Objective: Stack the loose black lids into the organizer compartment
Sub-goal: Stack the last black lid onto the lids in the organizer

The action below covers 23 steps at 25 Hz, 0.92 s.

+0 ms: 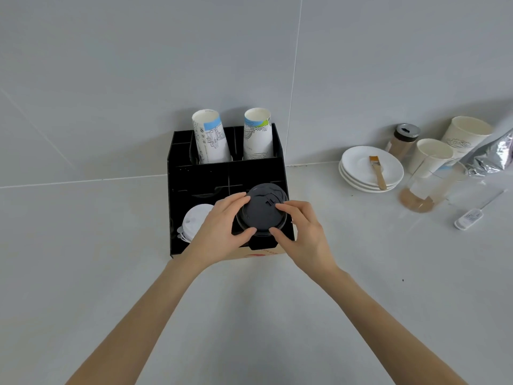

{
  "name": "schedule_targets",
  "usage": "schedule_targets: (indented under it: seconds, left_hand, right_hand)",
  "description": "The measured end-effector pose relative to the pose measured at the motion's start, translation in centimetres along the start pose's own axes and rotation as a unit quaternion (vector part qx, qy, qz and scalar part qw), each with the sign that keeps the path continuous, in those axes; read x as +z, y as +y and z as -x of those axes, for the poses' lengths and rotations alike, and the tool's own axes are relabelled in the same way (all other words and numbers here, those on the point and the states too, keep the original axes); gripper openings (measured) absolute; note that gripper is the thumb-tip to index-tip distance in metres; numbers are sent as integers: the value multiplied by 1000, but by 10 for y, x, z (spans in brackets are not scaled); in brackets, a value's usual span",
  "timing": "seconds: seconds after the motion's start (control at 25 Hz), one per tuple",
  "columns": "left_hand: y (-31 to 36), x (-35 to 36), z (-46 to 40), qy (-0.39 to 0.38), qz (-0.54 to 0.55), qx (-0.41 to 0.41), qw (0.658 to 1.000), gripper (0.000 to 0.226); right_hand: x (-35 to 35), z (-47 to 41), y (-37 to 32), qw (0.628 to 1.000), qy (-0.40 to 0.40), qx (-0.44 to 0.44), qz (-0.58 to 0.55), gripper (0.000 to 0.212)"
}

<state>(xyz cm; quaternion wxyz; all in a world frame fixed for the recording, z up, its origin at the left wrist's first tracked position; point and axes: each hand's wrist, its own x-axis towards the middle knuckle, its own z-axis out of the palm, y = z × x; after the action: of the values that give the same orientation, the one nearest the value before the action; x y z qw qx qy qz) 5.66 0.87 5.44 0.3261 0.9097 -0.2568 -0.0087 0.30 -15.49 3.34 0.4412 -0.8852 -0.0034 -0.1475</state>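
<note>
A black organizer (194,179) stands on the counter against the wall. A stack of black lids (261,211) sits over its front right compartment. My left hand (219,232) grips the stack's left side with thumb and fingers. My right hand (302,232) grips the right side the same way. White lids (194,220) fill the front left compartment. How deep the black stack sits in its compartment is hidden by my hands.
Two printed paper cup stacks (211,140) (256,134) stand in the organizer's back slots. A cardboard box edge (261,255) shows under its front. To the right: stacked white saucers (358,162) with a brush (377,172), a spice jar (402,140), paper cups (433,157), a glass (427,190), a foil bag (494,154), a thermometer (469,218).
</note>
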Motion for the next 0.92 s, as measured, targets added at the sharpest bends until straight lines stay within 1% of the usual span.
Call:
schedule_targets:
  seconds: [0.16,0.28,0.6,0.8,0.92]
  left_hand:
    - [2,-2,-21,-38,-2,1,999,67]
    - [2,-2,-37,-51,-22,1,998,69]
    - [-11,4,-56,-111,-54,-10,992,68]
    - [-12,8,-62,-126,-75,6,989,67]
    - [-12,7,-66,-144,-78,1,986,67]
  right_hand:
    - [0,-14,-2,1000,7,17,13,42]
    - [1,-25,-1,999,7,36,22,43]
    - [12,-33,11,997,-7,65,35,45]
    - [14,-36,14,996,-10,65,60,49]
    - [13,-43,17,995,-26,57,72,54]
